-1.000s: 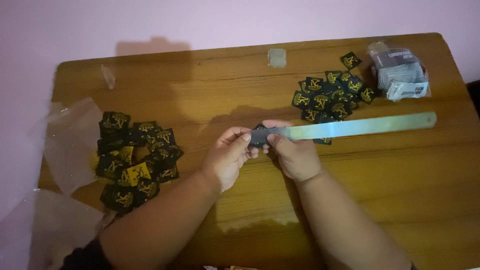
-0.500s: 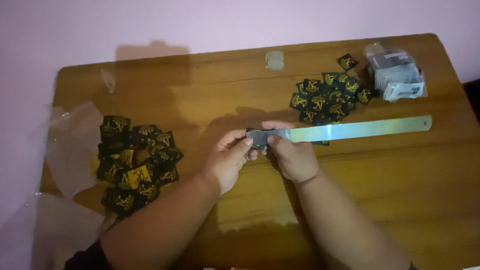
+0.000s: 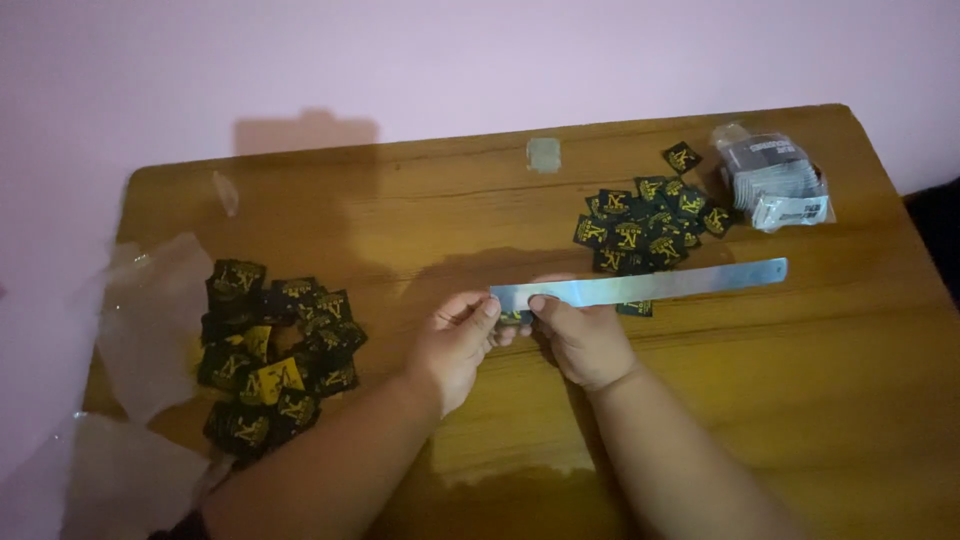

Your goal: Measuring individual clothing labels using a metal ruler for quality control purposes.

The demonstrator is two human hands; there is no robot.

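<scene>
Long steel ruler (image 3: 640, 285) flat across the table (image 3: 800, 400), near-level, left end pinned between both grips. Small black label (image 3: 515, 317) tucked under that end. Left hand (image 3: 455, 345) and right hand (image 3: 580, 340) pinched shut on ruler and label, fingertips touching. Behind: 1 label pile (image 3: 650, 225). Far left: 2nd pile (image 3: 270, 350) beside clear plastic sheets (image 3: 150, 320). Far right corner: grey packet bundle (image 3: 780, 180).

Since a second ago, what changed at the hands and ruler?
Little. Both hands, left and right, stay at the left end of the metal ruler. The dark label, pinched in plain sight before, is now mostly hidden behind the ruler end. The left pile, right pile, bag and table look unchanged; the small offsets look like camera movement.
</scene>
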